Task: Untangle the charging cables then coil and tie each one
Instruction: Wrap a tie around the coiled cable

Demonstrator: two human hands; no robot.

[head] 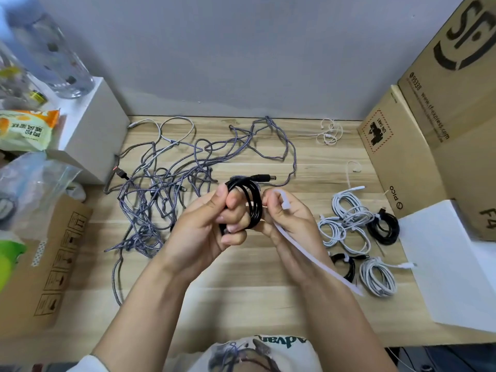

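Note:
My left hand (pixel 214 224) grips a coiled black cable (pixel 255 202) above the wooden table (pixel 241 291), its barrel plug sticking out to the upper right. My right hand (pixel 287 218) pinches a long white tie strip (pixel 308 253) at the coil's right side; the strip trails down past my right wrist. A tangle of grey braided cables (pixel 166 189) lies spread over the table's left and back. Several coiled and tied white cables (pixel 346 218) and black cables (pixel 382 228) sit in a group on the right.
Cardboard boxes (pixel 429 116) stand at the right, with a white sheet (pixel 451 264) in front. A white box (pixel 91 130) with bottles and snack bags on it stands at the left, next to a flat carton (pixel 48 264). Thin white ties (pixel 328 132) lie at the back.

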